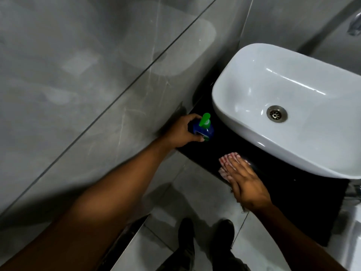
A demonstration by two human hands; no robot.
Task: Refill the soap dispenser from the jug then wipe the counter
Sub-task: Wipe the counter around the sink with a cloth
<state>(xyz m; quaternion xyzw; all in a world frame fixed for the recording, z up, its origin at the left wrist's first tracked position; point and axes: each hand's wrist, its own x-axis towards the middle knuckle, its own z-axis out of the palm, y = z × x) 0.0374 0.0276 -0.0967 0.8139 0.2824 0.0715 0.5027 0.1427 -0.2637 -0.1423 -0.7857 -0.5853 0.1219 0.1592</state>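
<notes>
A blue soap dispenser [206, 132] with a green pump head stands at the left end of the black counter [289, 192], close to the wall. My left hand [183, 130] grips its body, fingers curled round it. Nearer the counter's front edge lies a red-and-white striped cloth [226, 159]. My right hand [244, 182] presses flat on that cloth with straight fingers. No jug is in view.
A white basin [244, 79] with a metal drain sits on the counter to the right of the dispenser. Glossy grey tiled wall fills the left. Metal fittings show at the right edge. My dark shoes [205, 237] stand on the pale floor tiles below.
</notes>
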